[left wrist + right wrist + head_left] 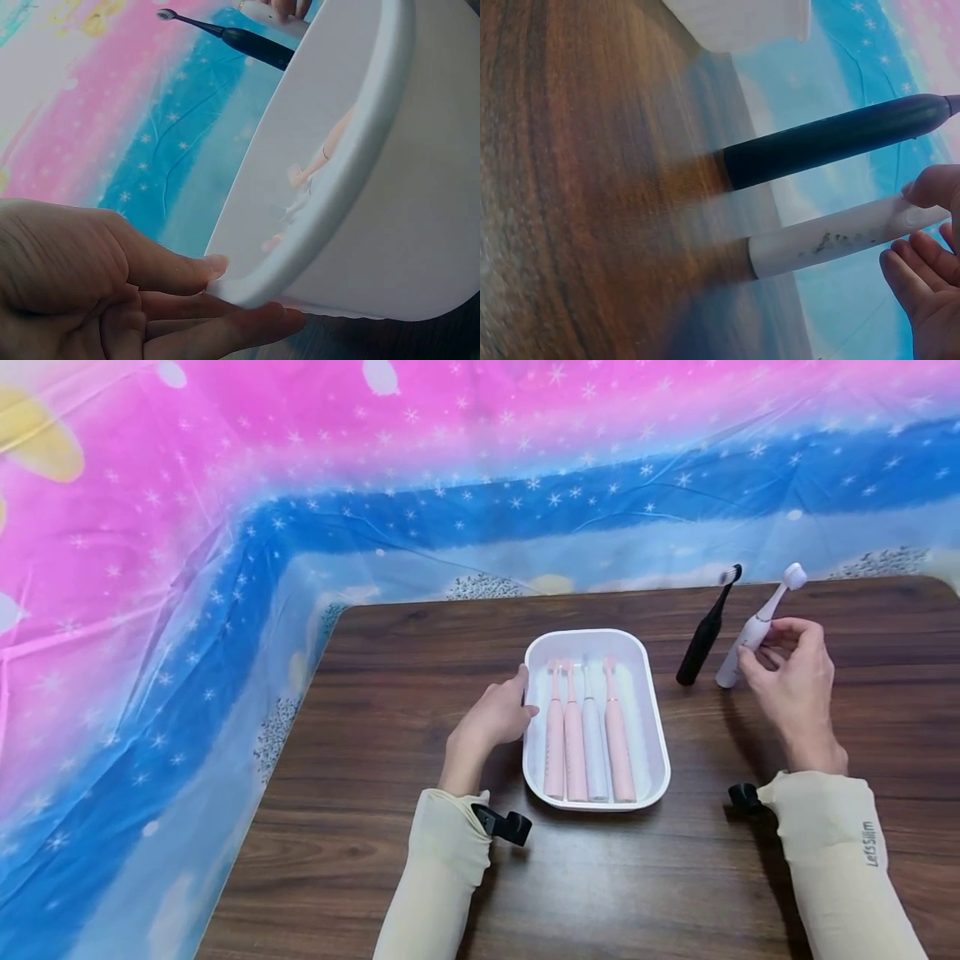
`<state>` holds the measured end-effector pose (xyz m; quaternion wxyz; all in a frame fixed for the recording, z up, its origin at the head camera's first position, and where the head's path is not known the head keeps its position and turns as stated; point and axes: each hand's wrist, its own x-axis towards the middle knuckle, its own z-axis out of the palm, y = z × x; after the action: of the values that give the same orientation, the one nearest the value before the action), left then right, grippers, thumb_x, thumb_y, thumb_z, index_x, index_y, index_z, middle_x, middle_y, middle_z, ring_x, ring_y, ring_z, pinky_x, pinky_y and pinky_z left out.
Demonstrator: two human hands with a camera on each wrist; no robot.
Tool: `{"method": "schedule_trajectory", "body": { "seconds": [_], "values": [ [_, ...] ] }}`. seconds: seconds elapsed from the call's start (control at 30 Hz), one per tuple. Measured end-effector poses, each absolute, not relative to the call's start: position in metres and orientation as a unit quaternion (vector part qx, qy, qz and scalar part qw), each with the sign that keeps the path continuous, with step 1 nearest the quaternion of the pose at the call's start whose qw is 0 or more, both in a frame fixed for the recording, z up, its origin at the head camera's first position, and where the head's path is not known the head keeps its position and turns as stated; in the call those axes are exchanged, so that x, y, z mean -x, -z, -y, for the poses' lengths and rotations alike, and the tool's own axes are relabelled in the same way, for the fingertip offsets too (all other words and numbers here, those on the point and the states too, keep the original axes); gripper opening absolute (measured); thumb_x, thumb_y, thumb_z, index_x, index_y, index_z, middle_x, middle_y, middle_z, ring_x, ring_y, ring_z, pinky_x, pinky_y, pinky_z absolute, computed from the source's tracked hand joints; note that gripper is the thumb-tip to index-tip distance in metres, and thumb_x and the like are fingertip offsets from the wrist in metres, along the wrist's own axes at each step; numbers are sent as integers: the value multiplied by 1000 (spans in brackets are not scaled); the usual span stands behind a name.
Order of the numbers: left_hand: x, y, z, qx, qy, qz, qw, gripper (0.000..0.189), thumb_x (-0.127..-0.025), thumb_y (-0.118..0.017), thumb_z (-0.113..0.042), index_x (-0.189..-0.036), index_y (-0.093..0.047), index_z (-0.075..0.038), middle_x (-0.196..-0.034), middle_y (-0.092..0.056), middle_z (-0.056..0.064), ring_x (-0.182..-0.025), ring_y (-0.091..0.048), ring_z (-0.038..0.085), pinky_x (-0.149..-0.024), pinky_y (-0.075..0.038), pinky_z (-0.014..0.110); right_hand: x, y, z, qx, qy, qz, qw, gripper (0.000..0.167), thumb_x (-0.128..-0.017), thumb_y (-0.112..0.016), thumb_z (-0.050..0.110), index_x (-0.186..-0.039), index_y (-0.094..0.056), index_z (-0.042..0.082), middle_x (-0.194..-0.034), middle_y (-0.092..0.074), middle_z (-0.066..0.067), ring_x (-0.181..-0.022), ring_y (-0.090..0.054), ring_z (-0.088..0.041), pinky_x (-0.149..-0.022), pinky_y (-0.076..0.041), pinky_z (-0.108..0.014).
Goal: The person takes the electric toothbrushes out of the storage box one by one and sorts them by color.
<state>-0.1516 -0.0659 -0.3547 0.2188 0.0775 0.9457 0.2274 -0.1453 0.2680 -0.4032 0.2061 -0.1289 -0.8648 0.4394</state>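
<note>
A white plastic tray [658, 727] holds several electric toothbrushes lying side by side, pink ones [617, 747] and a pale white one [594, 752]. My left hand [495, 714] grips the tray's left rim, thumb on top and fingers around the outside, as the left wrist view shows. To the right, my right hand [798, 681] holds a white electric toothbrush [750, 639] by its upper handle between thumb and fingers. That brush stands upright with its base at the tabletop. Just left of it stands a black electric toothbrush [701, 643], also upright and apart from my fingers.
The dark wood-grain table [360, 718] has its far edge just behind the standing toothbrushes. A pink and blue patterned cloth [465, 485] hangs behind and along the left side. Black straps with camera mounts [510, 827] sit at both wrists.
</note>
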Motion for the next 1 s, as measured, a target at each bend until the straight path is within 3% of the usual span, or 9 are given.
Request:
{"method": "schedule_trajectory", "body": {
  "seconds": [0.23,0.6,1.0],
  "values": [
    [151,354,68,-81,-227,-946,215,67,-101,-48,-23,-155,-11,-7,-153,-35,10,-138,-37,22,-108,-35,38,141,395,-266,129,-443,860,220,53,-89,-65,19,-134,-41,7,-124,-49,-6,-115,-54,-16,-98,-44,-23],
    [151,353,69,-78,-222,-948,214,67,-101,-47,-23,-155,-11,-7,-154,-34,8,-140,-34,21,-110,-33,37,125,374,-268,121,-448,853,237,49,-86,-68,17,-130,-47,16,-104,-49,21,-102,-53,3,-94,-45,-16],
    [151,354,67,-86,-227,-946,217,67,-101,-47,-23,-155,-10,-7,-154,-34,9,-140,-35,22,-110,-33,38,104,349,-256,92,-469,828,293,50,-81,-71,5,-126,-52,16,-102,-53,20,-98,-55,5,-91,-45,-12]
  ]
}}
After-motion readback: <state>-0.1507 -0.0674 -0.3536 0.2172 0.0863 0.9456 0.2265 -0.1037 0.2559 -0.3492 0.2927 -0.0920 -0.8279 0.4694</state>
